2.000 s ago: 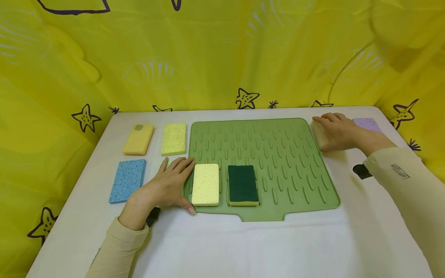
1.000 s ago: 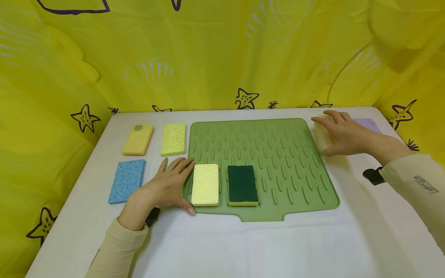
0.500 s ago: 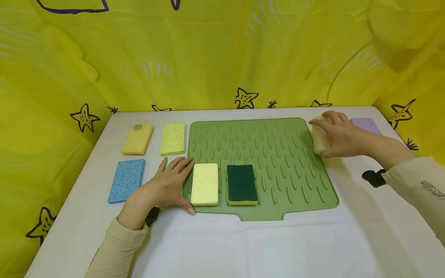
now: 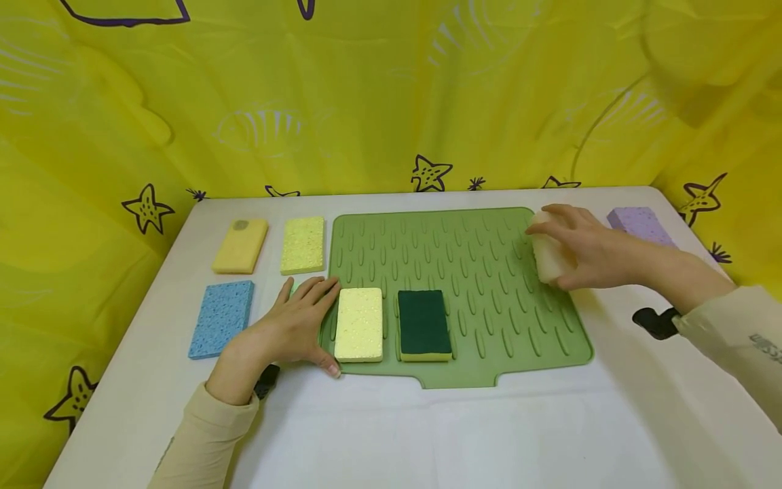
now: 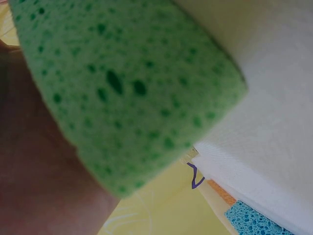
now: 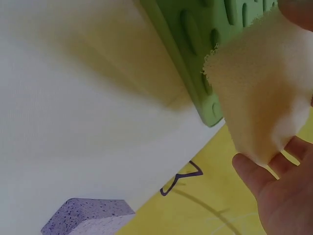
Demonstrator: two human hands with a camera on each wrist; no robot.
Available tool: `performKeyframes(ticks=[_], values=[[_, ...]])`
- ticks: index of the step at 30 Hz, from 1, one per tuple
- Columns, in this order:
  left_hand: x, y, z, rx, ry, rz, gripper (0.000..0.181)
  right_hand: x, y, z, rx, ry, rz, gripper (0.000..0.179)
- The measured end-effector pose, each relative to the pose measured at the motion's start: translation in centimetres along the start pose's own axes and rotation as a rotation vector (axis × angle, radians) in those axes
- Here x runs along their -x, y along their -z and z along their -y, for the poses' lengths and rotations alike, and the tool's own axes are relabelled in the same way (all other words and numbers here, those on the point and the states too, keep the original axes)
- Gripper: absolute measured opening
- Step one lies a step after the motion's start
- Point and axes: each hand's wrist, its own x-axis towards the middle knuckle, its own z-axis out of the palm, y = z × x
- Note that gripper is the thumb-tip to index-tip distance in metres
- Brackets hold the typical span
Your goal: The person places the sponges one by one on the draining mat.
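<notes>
My right hand [image 4: 589, 248] pinches a cream sponge [image 4: 548, 252] between thumb and fingers, over the right edge of the green ridged mat [image 4: 470, 251]. In the right wrist view the fingertips press into the ends of this sponge [image 6: 259, 93]. My left hand [image 4: 296, 329] rests spread at the mat's left edge, fingertips on its border and thumb at the near corner. Beneath the left palm is a green sponge [image 5: 132, 93], mostly hidden in the head view. Just right of that hand, a pale yellow sponge [image 4: 359, 324] lies on the mat beside a dark green-topped sponge [image 4: 424, 324].
Left of the mat lie an orange-yellow sponge [image 4: 241, 246], a yellow sponge [image 4: 303, 245] and a blue sponge [image 4: 222, 319]. A purple sponge [image 4: 641, 225] sits at the far right. A yellow patterned curtain [image 4: 360, 102] hangs behind the white tabletop [image 4: 391, 441].
My right hand has lifted the cream sponge from beside the mat and moved it left over the mat's right edge. The left hand has stayed in place.
</notes>
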Motion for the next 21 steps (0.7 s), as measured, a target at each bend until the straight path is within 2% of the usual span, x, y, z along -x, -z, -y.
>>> performKeyframes(ticks=[7,21], values=[[0.0,0.0,0.0,0.003,-0.001,-0.002,0.14,0.2,-0.5,0.9,-0.017,-0.043,0.045,0.09],[0.0,0.0,0.0,0.001,-0.002,-0.002,0.141,0.4,-1.5,2.4,0.03,0.02,-0.02,0.089]])
